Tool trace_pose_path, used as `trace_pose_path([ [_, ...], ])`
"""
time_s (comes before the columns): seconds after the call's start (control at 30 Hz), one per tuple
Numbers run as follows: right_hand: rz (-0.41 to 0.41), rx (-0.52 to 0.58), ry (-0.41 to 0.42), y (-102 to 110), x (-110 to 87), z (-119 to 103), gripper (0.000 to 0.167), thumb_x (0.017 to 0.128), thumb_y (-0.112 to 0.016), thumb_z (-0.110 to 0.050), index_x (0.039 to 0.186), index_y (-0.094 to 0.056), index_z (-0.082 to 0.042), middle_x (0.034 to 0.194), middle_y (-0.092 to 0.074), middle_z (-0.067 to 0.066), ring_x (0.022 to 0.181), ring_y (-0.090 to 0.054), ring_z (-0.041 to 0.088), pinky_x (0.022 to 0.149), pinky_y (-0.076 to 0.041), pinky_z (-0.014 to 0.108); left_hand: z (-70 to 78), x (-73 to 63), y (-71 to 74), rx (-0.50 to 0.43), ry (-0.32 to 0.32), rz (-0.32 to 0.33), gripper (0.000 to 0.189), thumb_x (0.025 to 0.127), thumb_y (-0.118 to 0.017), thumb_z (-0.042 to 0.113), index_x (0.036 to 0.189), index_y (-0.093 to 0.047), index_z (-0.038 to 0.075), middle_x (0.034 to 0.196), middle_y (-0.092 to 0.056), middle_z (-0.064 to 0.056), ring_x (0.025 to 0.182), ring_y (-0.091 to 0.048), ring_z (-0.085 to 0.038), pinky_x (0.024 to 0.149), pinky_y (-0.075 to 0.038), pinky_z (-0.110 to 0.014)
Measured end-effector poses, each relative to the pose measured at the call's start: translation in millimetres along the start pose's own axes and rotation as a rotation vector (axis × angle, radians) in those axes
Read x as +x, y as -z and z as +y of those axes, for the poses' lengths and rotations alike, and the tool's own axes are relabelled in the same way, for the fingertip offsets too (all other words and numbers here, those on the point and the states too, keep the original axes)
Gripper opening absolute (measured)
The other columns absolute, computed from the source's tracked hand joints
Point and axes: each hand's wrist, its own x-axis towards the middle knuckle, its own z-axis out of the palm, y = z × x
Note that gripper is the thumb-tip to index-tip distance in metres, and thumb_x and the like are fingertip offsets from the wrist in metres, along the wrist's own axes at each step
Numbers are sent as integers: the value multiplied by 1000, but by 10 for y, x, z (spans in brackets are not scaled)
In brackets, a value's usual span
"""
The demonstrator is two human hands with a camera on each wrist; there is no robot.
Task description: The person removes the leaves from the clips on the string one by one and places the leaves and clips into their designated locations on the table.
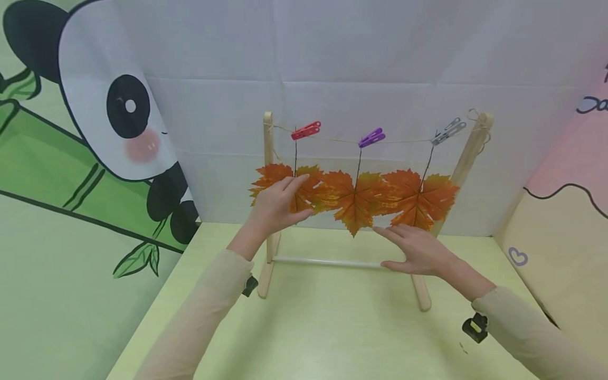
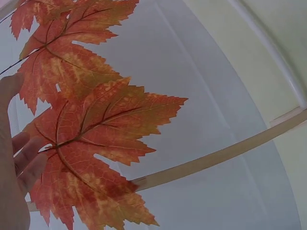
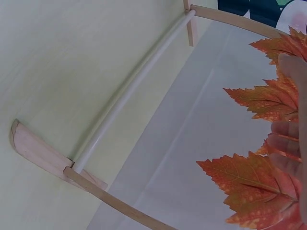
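Observation:
Three orange maple leaves hang side by side: the left leaf (image 1: 310, 194) from a red clothespin (image 1: 305, 130), the middle leaf (image 1: 355, 198) from a purple clothespin (image 1: 371, 138), the right leaf (image 1: 420, 196) from a grey clothespin (image 1: 448, 132). The clothespins sit on a thin string (image 1: 334, 139). My left hand (image 1: 277, 207) is in front of the left leaf and partly covers it, fingers fairly straight. Just below the right leaf, my right hand (image 1: 420, 250) has its fingers extended and thumb apart. Neither hand grips anything; whether fingertips touch the leaves I cannot tell.
The string runs between a left wooden post (image 1: 268, 134) and a right wooden post (image 1: 467, 153). A white rod (image 1: 328, 261) joins the stand low down, on a pale yellow table (image 1: 332, 327). Behind hangs a white cloth (image 1: 361, 47), with a panda picture (image 1: 95, 105) at left.

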Motion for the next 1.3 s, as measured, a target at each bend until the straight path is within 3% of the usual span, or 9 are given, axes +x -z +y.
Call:
trace_pose_path([
  [0.4,24,3,29,33,44,21,74,73,-69,-44,133,-44,-10,109,-61,9,96,-59,26,76,-50,43,-69,244,234,-7,56,79,57,77,-72,23,125,-50,4,102,-62,-12,60,-53,-21,51,-47,-29],
  [0.63,20,-2,45,68,82,26,73,73,-70,-43,132,-45,-7,112,-60,10,100,-58,27,80,-49,44,-158,338,296,-80,151,89,52,79,-70,21,123,-50,6,107,-63,-11,51,-43,-18,44,-37,-26],
  [0.9,35,-8,67,152,145,43,72,73,-70,-41,130,-47,-5,114,-59,13,102,-57,31,80,-48,46,-250,423,327,-122,219,132,38,77,-71,19,108,-56,3,101,-63,-11,74,-63,-22,61,-52,-33],
  [1.3,105,-64,147,374,362,56,68,75,-68,-42,128,-49,-5,108,-62,12,91,-59,28,70,-51,41,-239,495,305,-129,264,73,35,80,-69,16,109,-55,4,94,-66,-10,79,-65,-23,66,-51,-34],
])
